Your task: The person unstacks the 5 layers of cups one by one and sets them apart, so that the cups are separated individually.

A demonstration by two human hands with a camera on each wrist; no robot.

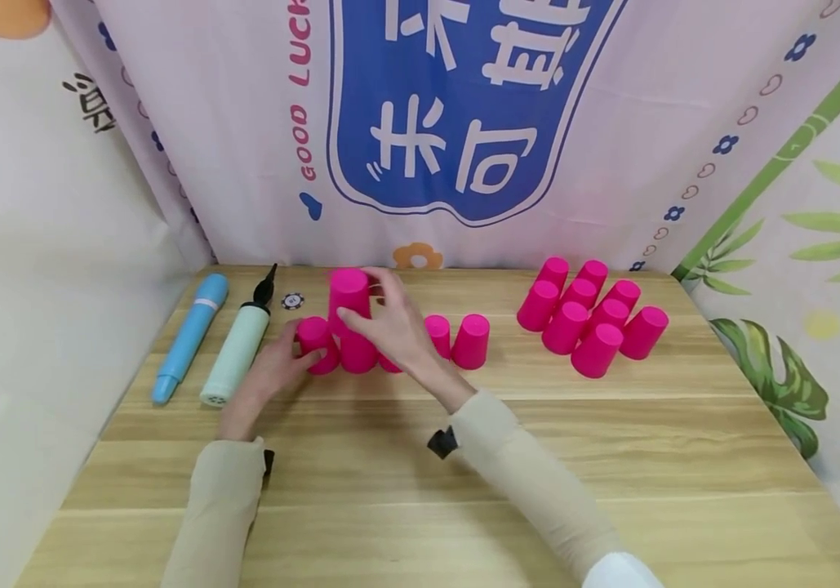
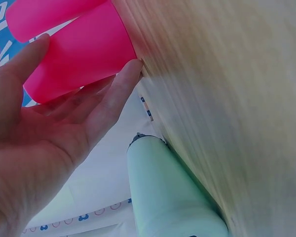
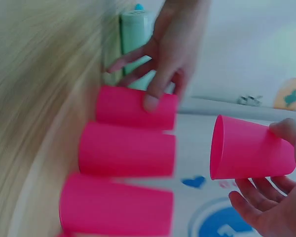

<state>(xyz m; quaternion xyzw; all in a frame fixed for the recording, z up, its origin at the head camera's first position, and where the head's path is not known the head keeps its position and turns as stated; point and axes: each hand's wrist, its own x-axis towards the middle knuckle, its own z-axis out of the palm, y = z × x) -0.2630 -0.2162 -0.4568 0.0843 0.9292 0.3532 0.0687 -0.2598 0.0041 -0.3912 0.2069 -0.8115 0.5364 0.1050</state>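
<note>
Several pink cups stand upside down in a row across the table. My left hand [image 1: 276, 366] is at the leftmost cup [image 1: 317, 333], with thumb and fingers on either side of it. In the left wrist view that cup [image 2: 89, 54] stands on the wood between thumb and fingertips. My right hand [image 1: 399, 327] grips another pink cup [image 1: 349, 296] by its sides, mouth down. The right wrist view shows this raised cup [image 3: 246, 150] above the row, apart from the standing cups. My right forearm and hand partly hide the middle of the row.
At the back right, several more pink cups [image 1: 596, 351] stand upside down in a close group. A mint-green hand pump [image 1: 239, 351] and a blue tube-shaped thing [image 1: 190, 339] lie at the left. Behind them is a round chip [image 1: 292, 301]. Printed cloth [image 1: 243, 163] hangs behind the table.
</note>
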